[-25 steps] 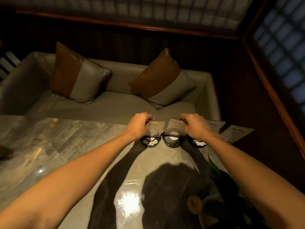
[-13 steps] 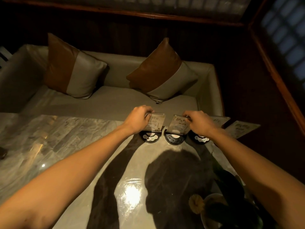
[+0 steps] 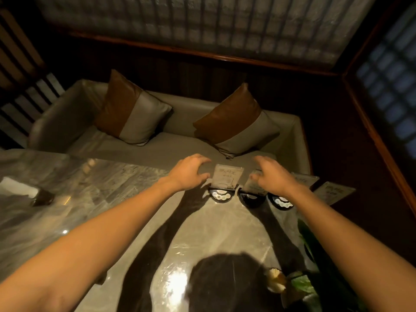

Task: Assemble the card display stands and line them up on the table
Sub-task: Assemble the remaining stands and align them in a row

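While hands hover, clear card [image 3: 227, 179], round black base [image 3: 221, 195], glossy marble table [image 3: 112, 199]

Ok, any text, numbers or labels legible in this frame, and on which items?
Clear acrylic card in the leftmost black round stand: a row of characters too blurred to read, then what looks like "#02", uncertain.
Clear card partly behind the right hand: unreadable.
Third card, behind the right wrist: blurred.
Card at the table's far-right edge: printed characters, too blurred.

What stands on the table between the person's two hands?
In the head view, one card display stand stands between the left hand and the right hand, its card upright in a round dark base. The left hand is open beside it, not touching.
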{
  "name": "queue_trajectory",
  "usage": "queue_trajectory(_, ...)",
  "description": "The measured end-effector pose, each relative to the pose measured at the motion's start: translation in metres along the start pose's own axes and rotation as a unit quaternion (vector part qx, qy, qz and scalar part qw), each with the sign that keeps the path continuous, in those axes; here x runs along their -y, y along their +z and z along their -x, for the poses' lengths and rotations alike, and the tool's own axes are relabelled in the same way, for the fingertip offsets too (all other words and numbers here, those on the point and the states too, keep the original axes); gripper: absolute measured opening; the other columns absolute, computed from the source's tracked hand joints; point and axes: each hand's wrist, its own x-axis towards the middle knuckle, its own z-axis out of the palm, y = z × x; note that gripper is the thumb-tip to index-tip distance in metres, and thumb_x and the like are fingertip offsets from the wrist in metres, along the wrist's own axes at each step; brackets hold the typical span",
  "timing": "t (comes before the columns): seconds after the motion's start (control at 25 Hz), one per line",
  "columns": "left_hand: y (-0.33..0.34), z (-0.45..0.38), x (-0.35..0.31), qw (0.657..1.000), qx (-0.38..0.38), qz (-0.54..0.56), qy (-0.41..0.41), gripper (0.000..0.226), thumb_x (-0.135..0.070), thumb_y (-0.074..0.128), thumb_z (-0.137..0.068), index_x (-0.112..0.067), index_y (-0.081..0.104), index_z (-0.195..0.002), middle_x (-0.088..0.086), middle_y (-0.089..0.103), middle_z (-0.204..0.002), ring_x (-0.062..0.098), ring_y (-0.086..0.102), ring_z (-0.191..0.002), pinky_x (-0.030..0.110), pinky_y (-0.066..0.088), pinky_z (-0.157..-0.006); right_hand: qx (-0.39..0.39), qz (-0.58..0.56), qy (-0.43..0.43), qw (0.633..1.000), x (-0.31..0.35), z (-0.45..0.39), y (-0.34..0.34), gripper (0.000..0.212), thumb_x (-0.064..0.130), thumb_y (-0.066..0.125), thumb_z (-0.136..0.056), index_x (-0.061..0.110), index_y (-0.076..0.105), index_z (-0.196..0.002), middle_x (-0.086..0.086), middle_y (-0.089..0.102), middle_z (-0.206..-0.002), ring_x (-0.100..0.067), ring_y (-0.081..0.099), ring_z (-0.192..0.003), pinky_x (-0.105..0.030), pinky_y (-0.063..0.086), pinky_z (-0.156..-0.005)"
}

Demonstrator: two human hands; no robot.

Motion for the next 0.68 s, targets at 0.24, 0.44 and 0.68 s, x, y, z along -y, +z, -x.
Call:
queue_trajectory(0.24,-0.055,0.111,0.057,0.991,-0.11,0.079,-0.021,0.07,-0.061,0.059,-0.089,-0.034,0.038,-0.15,-0.006,0.04,-0.155,0.012,0.036,-0.142,0.034,0.032,-0.113,-0.007,-0.054,-0.076,0.996,0.12,0.032,0.019,0.08,0.044,0.065,-0.094,0.021,0.025,-0.158,-0.007,0.03,-0.165,-0.028,0.034,-0.148,-0.047,0.037,-0.115)
queue_trajectory(0.44,-0.075,0.219,0.127,0.971,-0.197,0.122,-0.066,0.075,-0.066,0.06,-0.086,-0.04,0.033,-0.151,-0.005,0.026,-0.163,0.012,0.024,-0.148,0.033,0.025,-0.115,-0.002,-0.1,-0.116,0.988,0.23,0.077,0.079,0.094,0.047,0.064,-0.094,0.024,0.004,-0.163,-0.005,0.005,-0.172,-0.025,0.007,-0.157,-0.046,0.021,-0.123)
queue_trajectory(0.68,-0.058,0.324,0.191,0.957,-0.191,0.15,-0.159,0.067,-0.056,0.066,-0.086,-0.034,0.044,-0.146,-0.005,0.042,-0.153,0.013,0.037,-0.141,0.029,0.029,-0.11,0.066,-0.147,-0.153,0.975,0.326,0.127,0.167,0.1,0.051,0.064,-0.091,0.026,-0.002,-0.162,-0.003,0.0,-0.173,-0.021,0.003,-0.158,-0.042,0.017,-0.124)
